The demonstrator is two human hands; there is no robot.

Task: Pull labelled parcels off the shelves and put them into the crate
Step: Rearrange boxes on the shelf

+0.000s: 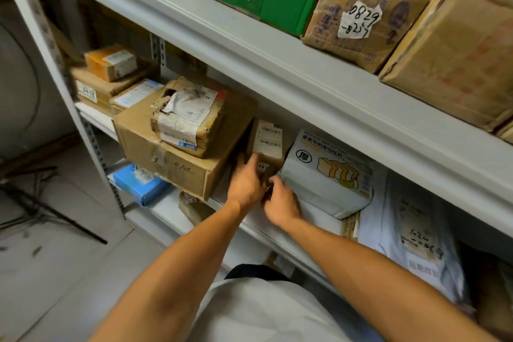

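Middle shelf, entry going left to right.

Far left: a small stack of labelled cartons, an orange box on top. Next, a large brown carton with a battered taped parcel lying on it. Just right of that carton stands my target, a small upright brown parcel, wedged between the carton and a white bread-printed box. It carries a printed label on its face and a small number tag low down.

My left hand reaches to the parcel's lower left edge, fingers curled against it near the tag. My right hand is at the bottom right corner, fingers bent. Whether either has a firm grip I cannot tell; the fingertips are hidden.

Judgement: small cardboard, likely light and fairly stiff. The fit looks tight, so hold both lower side edges and draw it straight toward me, not by the label, which could tear. Neighbours may drag along.

Crate not in view.
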